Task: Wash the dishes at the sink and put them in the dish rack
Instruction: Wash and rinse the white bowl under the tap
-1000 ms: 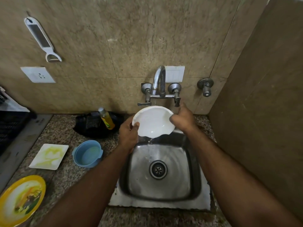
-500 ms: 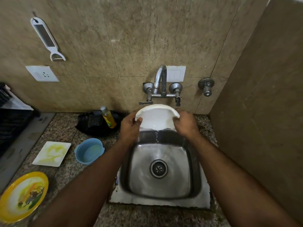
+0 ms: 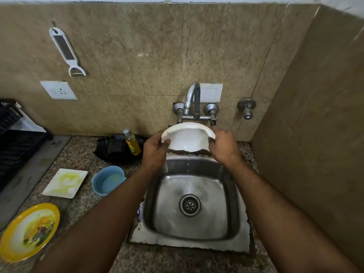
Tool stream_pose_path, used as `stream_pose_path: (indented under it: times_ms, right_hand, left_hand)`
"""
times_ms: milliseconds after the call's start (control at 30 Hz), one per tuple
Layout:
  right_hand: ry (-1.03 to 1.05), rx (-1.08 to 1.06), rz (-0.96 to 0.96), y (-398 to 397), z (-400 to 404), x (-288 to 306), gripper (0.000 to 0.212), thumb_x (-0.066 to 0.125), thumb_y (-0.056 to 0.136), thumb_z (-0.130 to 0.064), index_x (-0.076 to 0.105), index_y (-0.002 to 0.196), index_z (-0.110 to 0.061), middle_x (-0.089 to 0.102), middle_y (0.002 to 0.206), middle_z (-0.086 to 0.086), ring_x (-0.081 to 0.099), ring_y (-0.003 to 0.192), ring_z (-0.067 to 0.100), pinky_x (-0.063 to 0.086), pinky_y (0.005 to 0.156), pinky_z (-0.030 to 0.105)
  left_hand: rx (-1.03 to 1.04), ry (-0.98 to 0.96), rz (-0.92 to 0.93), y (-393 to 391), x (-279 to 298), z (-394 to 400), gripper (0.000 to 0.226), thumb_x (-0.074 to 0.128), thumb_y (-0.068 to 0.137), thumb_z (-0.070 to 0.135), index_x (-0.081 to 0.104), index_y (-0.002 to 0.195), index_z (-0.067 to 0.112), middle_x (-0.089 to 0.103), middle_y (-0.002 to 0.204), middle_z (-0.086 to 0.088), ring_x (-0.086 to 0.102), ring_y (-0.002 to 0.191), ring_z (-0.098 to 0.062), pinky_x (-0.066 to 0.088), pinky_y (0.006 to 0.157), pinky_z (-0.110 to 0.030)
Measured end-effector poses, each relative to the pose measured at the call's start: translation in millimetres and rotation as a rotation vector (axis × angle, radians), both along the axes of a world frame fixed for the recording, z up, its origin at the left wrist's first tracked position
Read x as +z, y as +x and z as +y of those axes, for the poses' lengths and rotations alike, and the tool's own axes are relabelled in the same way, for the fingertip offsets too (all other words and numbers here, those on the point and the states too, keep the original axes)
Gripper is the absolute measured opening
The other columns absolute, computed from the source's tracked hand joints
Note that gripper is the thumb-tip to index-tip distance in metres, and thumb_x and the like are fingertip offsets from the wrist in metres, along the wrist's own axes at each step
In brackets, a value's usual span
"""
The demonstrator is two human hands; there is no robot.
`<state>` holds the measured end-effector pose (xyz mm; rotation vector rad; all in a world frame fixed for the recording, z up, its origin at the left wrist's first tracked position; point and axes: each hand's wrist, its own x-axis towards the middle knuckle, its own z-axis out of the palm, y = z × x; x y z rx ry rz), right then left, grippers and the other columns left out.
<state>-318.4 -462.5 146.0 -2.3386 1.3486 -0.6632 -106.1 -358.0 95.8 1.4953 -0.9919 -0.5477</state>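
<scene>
Both hands grip a white bowl (image 3: 188, 137) above the back of the sink (image 3: 190, 203), just under the tap (image 3: 194, 99): left hand (image 3: 155, 149) clamped on its left rim, right hand (image 3: 223, 146) on its right rim, the bowl tilted toward the person

Tap (image 3: 194, 99) close above bowl (image 3: 187, 137); basin (image 3: 197, 229) open.
</scene>
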Motion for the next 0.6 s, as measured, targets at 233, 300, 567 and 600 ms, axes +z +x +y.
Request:
stream_pose_path:
  times_ms: [233, 300, 567, 600]
  right_hand:
    - [-0.062, 0.017, -0.017, -2, 2, 7, 0.038, 0.065, 0.088, -0.008, 0.066, 0.126, -0.016, 0.075, 0.103, 0.010, 0.069, 0.090, 0.029, 0.054, 0.079, 0.032]
    - [-0.066, 0.018, -0.020, -4, 3, 9, 0.039, 0.065, 0.088, -0.008, 0.066, 0.126, -0.016, 0.075, 0.103, 0.010, 0.069, 0.091, 0.029, 0.054, 0.080, 0.033]
    - [-0.098, 0.025, -0.063, -9, 6, 16, 0.044, 0.063, 0.085, -0.006, 0.065, 0.128, -0.018, 0.075, 0.103, 0.011, 0.069, 0.091, 0.033, 0.047, 0.077, 0.028]
    - [-0.100, 0.025, -0.068, -9, 7, 17, 0.045, 0.063, 0.085, -0.005, 0.066, 0.128, -0.018, 0.075, 0.104, 0.011, 0.069, 0.091, 0.033, 0.046, 0.077, 0.028]
  left_hand:
    - [0.031, 0.013, -0.006, -1, 6, 3, 0.038, 0.066, 0.097, 0.008, 0.069, 0.133, 0.019, 0.075, 0.120, 0.001, 0.069, 0.116, -0.020, 0.056, 0.102, -0.039]
    - [0.030, 0.001, -0.009, -3, 9, 4, 0.037, 0.065, 0.097, 0.007, 0.069, 0.133, 0.019, 0.076, 0.119, 0.001, 0.069, 0.114, -0.018, 0.056, 0.100, -0.037]
    - [0.032, -0.042, -0.012, -11, 19, 10, 0.036, 0.065, 0.097, 0.004, 0.069, 0.131, 0.017, 0.076, 0.113, 0.003, 0.069, 0.109, -0.013, 0.055, 0.098, -0.032]
    - [0.035, -0.044, -0.012, -11, 20, 10, 0.037, 0.065, 0.097, 0.004, 0.069, 0.131, 0.018, 0.076, 0.113, 0.004, 0.069, 0.110, -0.013, 0.055, 0.099, -0.034]
